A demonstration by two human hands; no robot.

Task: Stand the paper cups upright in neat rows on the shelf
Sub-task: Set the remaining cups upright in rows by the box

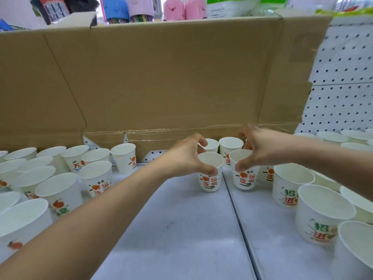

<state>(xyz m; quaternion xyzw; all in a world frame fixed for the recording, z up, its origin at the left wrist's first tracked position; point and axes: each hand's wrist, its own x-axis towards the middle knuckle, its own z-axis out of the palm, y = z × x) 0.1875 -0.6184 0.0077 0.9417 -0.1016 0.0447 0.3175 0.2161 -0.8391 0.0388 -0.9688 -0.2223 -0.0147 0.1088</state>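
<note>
While standing upright on shelf (177, 223), left cup (210, 184) gripped at rim by left hand (185, 158), right cup (245, 180) just beside gripped at rim by right hand (262, 148); other cups (94, 178) grouped both sides.

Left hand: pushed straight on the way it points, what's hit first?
Likely the rear white paper cup, standing just beyond the fingers. The left hand grips an orange-printed white paper cup and points toward the brown cardboard wall behind; the gap's depth is unclear.
</note>
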